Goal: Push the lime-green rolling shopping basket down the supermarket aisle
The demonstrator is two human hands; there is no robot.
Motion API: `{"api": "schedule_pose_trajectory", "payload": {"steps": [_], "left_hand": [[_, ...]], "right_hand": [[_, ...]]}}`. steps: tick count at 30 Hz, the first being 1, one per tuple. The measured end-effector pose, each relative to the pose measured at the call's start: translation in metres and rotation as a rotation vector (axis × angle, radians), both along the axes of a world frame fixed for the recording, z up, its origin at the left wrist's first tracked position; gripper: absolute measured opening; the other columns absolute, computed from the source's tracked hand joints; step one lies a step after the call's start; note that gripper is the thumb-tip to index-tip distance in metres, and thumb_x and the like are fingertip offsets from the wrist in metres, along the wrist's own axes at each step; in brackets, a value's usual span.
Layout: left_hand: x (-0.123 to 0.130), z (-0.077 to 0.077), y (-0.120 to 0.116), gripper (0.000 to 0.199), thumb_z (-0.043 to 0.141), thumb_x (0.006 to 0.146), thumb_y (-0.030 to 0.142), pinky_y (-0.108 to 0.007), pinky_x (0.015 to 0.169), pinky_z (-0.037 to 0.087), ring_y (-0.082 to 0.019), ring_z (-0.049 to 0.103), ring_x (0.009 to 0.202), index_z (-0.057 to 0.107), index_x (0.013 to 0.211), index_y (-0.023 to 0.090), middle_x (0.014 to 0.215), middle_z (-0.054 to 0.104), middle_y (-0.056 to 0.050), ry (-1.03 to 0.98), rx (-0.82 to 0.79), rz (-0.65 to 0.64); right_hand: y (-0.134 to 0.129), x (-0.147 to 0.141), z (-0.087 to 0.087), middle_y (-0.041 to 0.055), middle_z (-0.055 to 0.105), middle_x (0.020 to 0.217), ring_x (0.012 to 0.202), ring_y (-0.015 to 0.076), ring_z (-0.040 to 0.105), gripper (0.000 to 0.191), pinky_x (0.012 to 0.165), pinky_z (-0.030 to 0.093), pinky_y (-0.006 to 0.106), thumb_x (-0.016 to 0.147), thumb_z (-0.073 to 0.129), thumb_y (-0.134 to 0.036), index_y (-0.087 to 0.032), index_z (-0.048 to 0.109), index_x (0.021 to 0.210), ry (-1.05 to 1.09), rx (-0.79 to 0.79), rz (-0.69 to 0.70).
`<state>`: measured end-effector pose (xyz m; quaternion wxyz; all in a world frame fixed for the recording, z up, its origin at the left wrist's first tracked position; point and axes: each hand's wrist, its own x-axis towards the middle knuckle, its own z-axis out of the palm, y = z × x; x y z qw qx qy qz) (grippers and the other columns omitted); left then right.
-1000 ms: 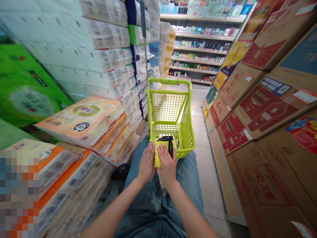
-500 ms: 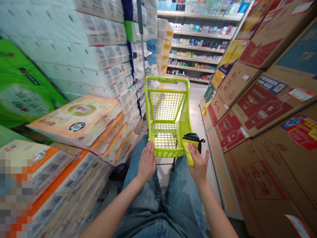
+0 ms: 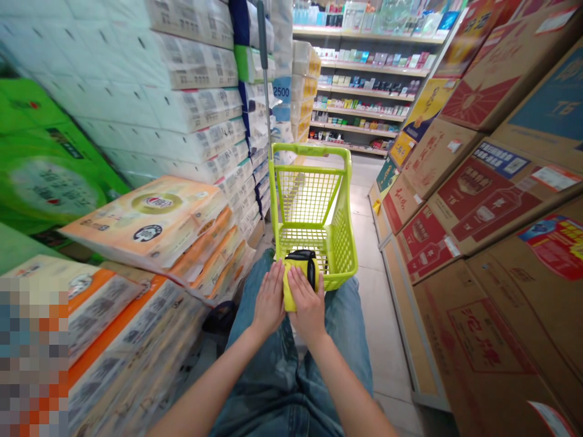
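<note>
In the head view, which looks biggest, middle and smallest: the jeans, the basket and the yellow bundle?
Largest: jeans
Next: basket
Smallest: yellow bundle, partly covered by the right hand
That's just how they look: the jeans are nearer the camera.

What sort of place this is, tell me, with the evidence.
Most likely a supermarket or similar shop: there are a green shopping basket, tiered shelves of small goods, and tall stacks of printed cartons.

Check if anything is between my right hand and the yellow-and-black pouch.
Nothing visible: your right hand lies directly on the yellow-and-black pouch. Your left hand is alongside, not between them.
</note>
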<state>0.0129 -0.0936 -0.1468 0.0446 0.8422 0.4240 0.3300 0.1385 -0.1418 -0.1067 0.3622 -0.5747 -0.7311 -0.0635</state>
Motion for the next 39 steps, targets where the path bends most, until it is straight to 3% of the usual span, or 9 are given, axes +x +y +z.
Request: {"api": "schedule_pose_trajectory", "payload": {"steps": [3,9,14,19,22,27,33,36,39], "left_hand": [[0.003,0.002,-0.001,0.074,0.035,0.091,0.007,-0.050,0.120,0.026,-0.024,0.015,0.152,0.005,0.158,0.016,0.162,0.024,-0.014,0.012,0.017,0.020],[0.006,0.004,-0.001,0.077,0.035,0.089,0.005,-0.050,0.120,0.026,-0.025,0.016,0.152,0.004,0.158,0.015,0.163,0.023,-0.014,0.017,0.021,0.031],[0.006,0.004,-0.002,0.077,0.035,0.088,0.005,-0.049,0.121,0.026,-0.024,0.016,0.152,0.005,0.158,0.016,0.163,0.023,-0.013,0.009,0.015,0.036],[0.003,0.003,-0.001,0.074,0.036,0.092,0.009,-0.049,0.120,0.027,-0.024,0.016,0.152,0.005,0.158,0.016,0.163,0.024,-0.014,0.002,0.024,0.019],[0.001,0.003,-0.001,0.072,0.038,0.094,0.013,-0.049,0.120,0.028,-0.025,0.016,0.152,0.007,0.158,0.016,0.163,0.023,-0.015,0.008,0.025,0.004],[0.003,0.005,-0.001,0.073,0.034,0.091,0.008,-0.049,0.120,0.028,-0.024,0.017,0.152,0.007,0.158,0.016,0.162,0.025,-0.014,0.000,0.024,0.019],[0.005,0.004,-0.001,0.076,0.035,0.089,0.005,-0.049,0.121,0.026,-0.024,0.018,0.152,0.005,0.158,0.016,0.163,0.023,-0.013,-0.006,0.022,0.020],[0.005,0.004,-0.001,0.076,0.035,0.090,0.006,-0.050,0.121,0.026,-0.025,0.017,0.152,0.004,0.158,0.017,0.163,0.023,-0.013,-0.011,0.019,0.019],[0.004,0.003,0.000,0.075,0.035,0.090,0.006,-0.050,0.121,0.026,-0.025,0.016,0.152,0.004,0.158,0.017,0.163,0.023,-0.013,-0.014,0.011,0.023]], "right_hand": [[-0.015,0.043,-0.005,0.0067,0.055,0.145,0.137,0.0191,0.049,0.071,0.123,-0.008,0.051,0.080,0.043,-0.007,-0.021,0.039,0.149,-0.047,0.016,0.040],[-0.033,0.124,-0.014,0.0071,0.059,0.142,0.130,0.0215,0.056,0.073,0.123,0.001,0.053,0.076,0.040,-0.005,-0.024,0.044,0.147,-0.059,0.077,-0.201],[-0.022,0.089,-0.011,0.0112,0.059,0.141,0.131,0.0230,0.055,0.069,0.123,0.007,0.052,0.078,0.040,-0.006,-0.019,0.044,0.146,-0.018,0.115,-0.295],[-0.005,0.014,-0.005,0.0101,0.057,0.143,0.136,0.0203,0.050,0.063,0.125,0.000,0.045,0.083,0.042,-0.010,-0.016,0.044,0.146,-0.004,0.064,-0.107],[-0.001,-0.002,-0.003,0.0088,0.056,0.145,0.138,0.0196,0.048,0.064,0.125,-0.002,0.045,0.083,0.043,-0.010,-0.018,0.042,0.147,-0.002,0.043,-0.066],[-0.015,0.041,-0.004,0.0080,0.058,0.143,0.134,0.0207,0.052,0.069,0.124,-0.001,0.046,0.079,0.041,-0.008,-0.019,0.043,0.147,-0.065,0.033,-0.034],[-0.033,0.120,-0.008,0.0079,0.063,0.137,0.125,0.0220,0.061,0.066,0.122,0.005,0.052,0.077,0.041,-0.008,-0.023,0.051,0.141,-0.102,0.098,-0.275],[-0.030,0.112,-0.008,0.0094,0.062,0.137,0.125,0.0235,0.061,0.068,0.122,0.001,0.055,0.076,0.042,-0.006,-0.021,0.050,0.141,-0.065,0.111,-0.349],[-0.019,0.070,-0.008,0.0117,0.059,0.140,0.129,0.0241,0.057,0.067,0.123,-0.003,0.053,0.078,0.042,-0.007,-0.017,0.046,0.144,-0.035,0.091,-0.287]]}}
